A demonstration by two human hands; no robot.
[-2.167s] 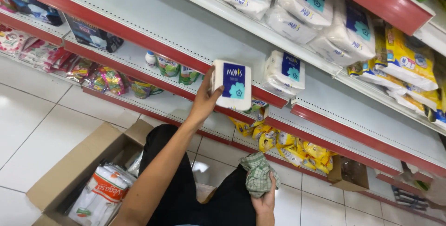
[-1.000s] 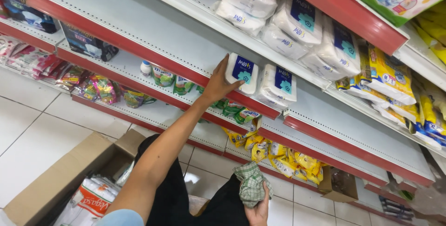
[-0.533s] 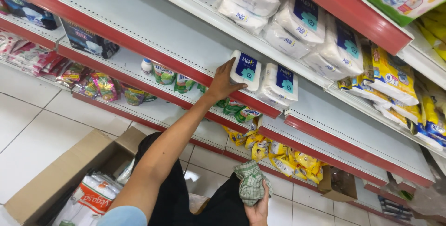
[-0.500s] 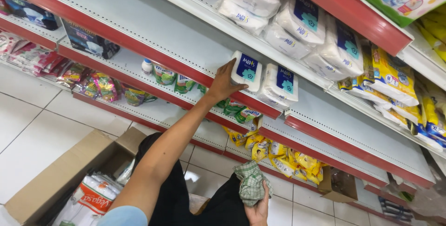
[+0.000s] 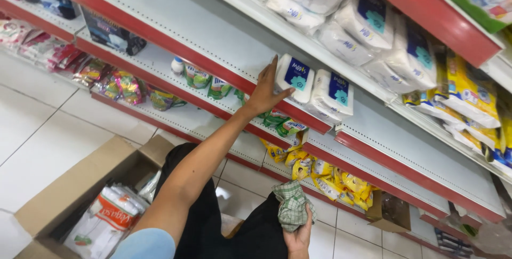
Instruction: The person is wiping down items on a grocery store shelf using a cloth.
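My left hand (image 5: 265,91) reaches up to a red-edged shelf (image 5: 224,78) and grips the left side of a white soft pack with a blue label (image 5: 295,76), thumb under it and fingers up its side. The pack stands on the shelf, touching a second pack of the same kind (image 5: 333,94) on its right. Low in the view, near my lap, my right hand (image 5: 298,236) is closed around a bunched green checked cloth (image 5: 292,205).
An open cardboard box (image 5: 80,181) on the tiled floor at lower left holds white and red packages (image 5: 104,217). More white packs (image 5: 368,19) fill the shelf above. Yellow packets (image 5: 330,181) and small colourful goods (image 5: 120,86) line the lower shelves.
My left hand has carried the white pack up and to the right and set it on the shelf against the other pack. The right hand has kept hold of the cloth.
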